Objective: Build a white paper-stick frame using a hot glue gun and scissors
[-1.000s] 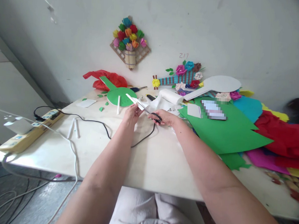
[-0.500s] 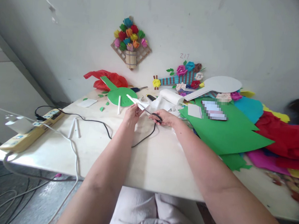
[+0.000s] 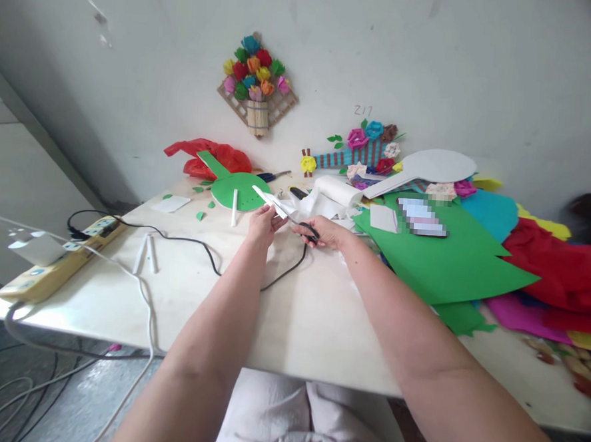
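Note:
My left hand (image 3: 265, 224) is closed on a narrow white strip (image 3: 262, 193), which looks like paper and slants up to the left. In my right hand (image 3: 325, 232) is a pair of scissors (image 3: 311, 234) with dark handles, its blades pointing left at the strip. Whether the blades touch the strip is hard to see. Just beyond the hands lie a white roll (image 3: 338, 191) and crumpled white pieces. A green fan-shaped piece (image 3: 242, 184) rests behind my left hand, with a white stick (image 3: 235, 208) lying across its front edge.
A yellow power strip (image 3: 55, 260) with cords stands at the left. The black cord (image 3: 189, 239) crosses the table under my arms. Green sheets (image 3: 443, 270), a phone (image 3: 422, 217) and a white paddle shape (image 3: 436, 166) lie to the right. Two white sticks (image 3: 152, 253) lie at left.
The hands stay nearly in place; the scissor blades and the strip have shifted slightly. The whole view has moved a little.

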`<act>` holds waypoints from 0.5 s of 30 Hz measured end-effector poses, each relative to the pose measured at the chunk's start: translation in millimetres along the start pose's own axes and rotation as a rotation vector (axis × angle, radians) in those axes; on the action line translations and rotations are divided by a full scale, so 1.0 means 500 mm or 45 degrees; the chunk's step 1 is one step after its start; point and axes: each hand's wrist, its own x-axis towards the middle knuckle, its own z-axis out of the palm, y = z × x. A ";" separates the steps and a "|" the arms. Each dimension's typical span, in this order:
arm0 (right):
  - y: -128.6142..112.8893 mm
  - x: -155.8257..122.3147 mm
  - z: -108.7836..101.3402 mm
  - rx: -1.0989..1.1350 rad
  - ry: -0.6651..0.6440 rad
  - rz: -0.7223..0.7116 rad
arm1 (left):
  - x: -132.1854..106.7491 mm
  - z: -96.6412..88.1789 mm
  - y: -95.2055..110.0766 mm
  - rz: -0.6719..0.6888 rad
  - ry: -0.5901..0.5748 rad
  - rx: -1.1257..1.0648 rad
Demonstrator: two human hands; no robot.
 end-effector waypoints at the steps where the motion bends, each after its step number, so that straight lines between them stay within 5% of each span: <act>1: -0.001 -0.001 0.000 -0.010 0.005 -0.003 | 0.000 0.000 -0.001 0.001 -0.004 0.008; 15: 0.010 0.016 0.011 0.066 0.081 -0.044 | 0.002 -0.002 0.001 -0.007 0.018 0.010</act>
